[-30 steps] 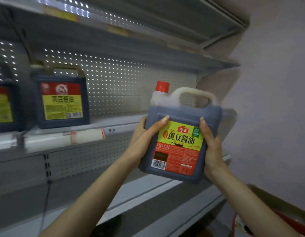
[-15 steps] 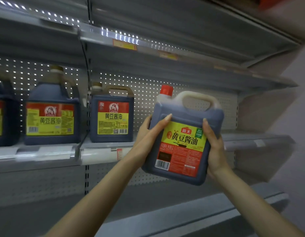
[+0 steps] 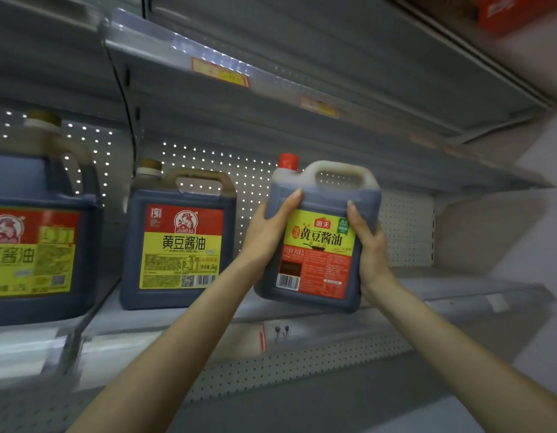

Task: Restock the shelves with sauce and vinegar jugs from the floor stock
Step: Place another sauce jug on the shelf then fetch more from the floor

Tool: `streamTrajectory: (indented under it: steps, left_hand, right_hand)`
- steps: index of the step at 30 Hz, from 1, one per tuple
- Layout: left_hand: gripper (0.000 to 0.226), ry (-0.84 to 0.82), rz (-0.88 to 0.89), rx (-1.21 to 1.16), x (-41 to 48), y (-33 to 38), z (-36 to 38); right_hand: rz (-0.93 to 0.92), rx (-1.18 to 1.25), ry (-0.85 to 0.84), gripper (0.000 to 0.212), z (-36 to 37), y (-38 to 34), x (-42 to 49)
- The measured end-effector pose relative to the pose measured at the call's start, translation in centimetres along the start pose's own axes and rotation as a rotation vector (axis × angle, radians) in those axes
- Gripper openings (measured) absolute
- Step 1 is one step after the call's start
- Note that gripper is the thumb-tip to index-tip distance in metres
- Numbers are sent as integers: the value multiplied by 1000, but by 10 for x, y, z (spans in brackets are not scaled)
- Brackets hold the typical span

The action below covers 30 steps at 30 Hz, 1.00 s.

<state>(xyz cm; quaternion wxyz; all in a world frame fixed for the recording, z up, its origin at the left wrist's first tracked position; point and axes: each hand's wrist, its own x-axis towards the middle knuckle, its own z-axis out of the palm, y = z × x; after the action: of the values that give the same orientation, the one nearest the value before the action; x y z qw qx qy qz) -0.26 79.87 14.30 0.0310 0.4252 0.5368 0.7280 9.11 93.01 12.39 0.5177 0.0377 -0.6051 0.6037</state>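
A dark soy sauce jug [image 3: 317,254] with a red cap, a white handle and a green-and-red label is held between both hands, tilted slightly. My left hand [image 3: 268,232] grips its left side and my right hand [image 3: 369,248] grips its right side. The jug's base hovers just over the front edge of the middle shelf [image 3: 458,295]. Two similar jugs stand on that shelf to the left, one next to my left hand [image 3: 180,242] and one at the frame's left edge [image 3: 37,232].
Grey shelves [image 3: 271,89] run overhead, carrying yellow price tags. A perforated back panel [image 3: 405,226] closes the bay. Open shelf space lies right of the held jug. A red box [image 3: 517,10] sits on top at the upper right. A lower shelf [image 3: 333,401] juts out beneath my arms.
The jug has risen and moved forward, from below the shelf edge to shelf level. My view has swung left and up, bringing the two stocked jugs closer.
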Motion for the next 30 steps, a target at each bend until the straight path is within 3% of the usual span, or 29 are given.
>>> streamTrajectory:
  steps: [3,7,10,13,17,21,30]
  left_hand:
    - [60,62,-18,-27,25,-15,1]
    - [87,151,-68,-29,47,-29,1]
    - [79,207,-139,-54,59,-44,-3]
    - [87,249,-223,-36,67,-56,-8]
    - [80,361,-151,39,71,-68,-12]
    - [58,423,-13,221,71,-74,-13]
    - [57,442,106,611,57,-71,-4]
  right_hand:
    - [17,-22,-16,107,2,17,24]
    - [40,-61,-49,93,5,39,49]
    - [56,-101,-59,78,8,62,58]
    - [72,-144,-58,82,12,80,63]
    - [80,-150,-85,76,15,94,73]
    - [111,-161,-114,80,20,106,81]
    - [132,-351,-211,46,17,90,75]
